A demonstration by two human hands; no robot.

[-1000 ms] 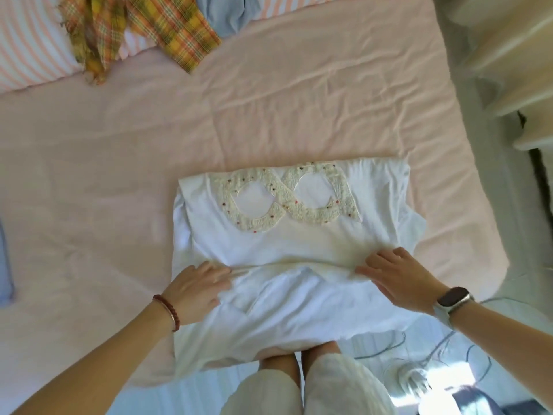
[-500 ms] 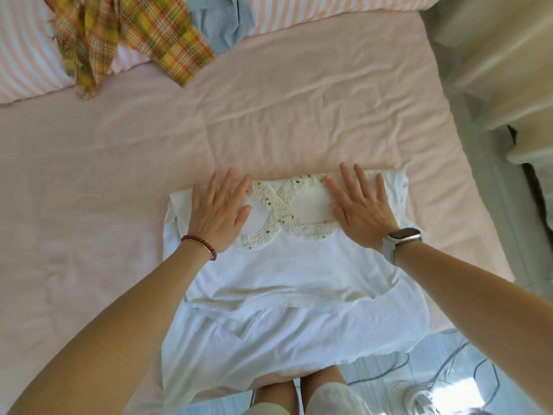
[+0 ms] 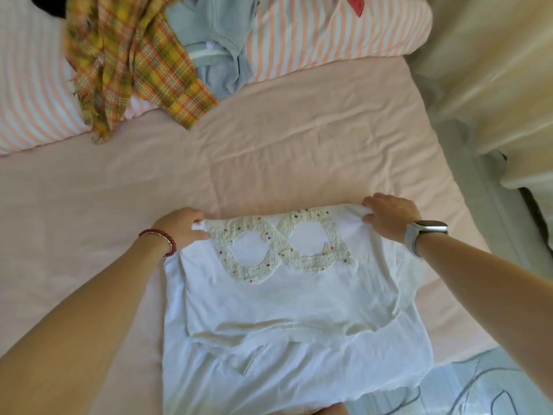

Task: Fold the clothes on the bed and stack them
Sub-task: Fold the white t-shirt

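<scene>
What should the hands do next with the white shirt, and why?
Probably draw the far edge back toward the body to fold it over. The left hand and right hand each pinch a far corner of the white shirt, whose near part hangs off the bed.

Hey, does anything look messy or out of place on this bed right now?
Yes. A yellow plaid garment and a light blue garment lie crumpled and unfolded over the striped pillows. The white shirt, gripped by both hands, hangs off the bed's near edge.
</scene>
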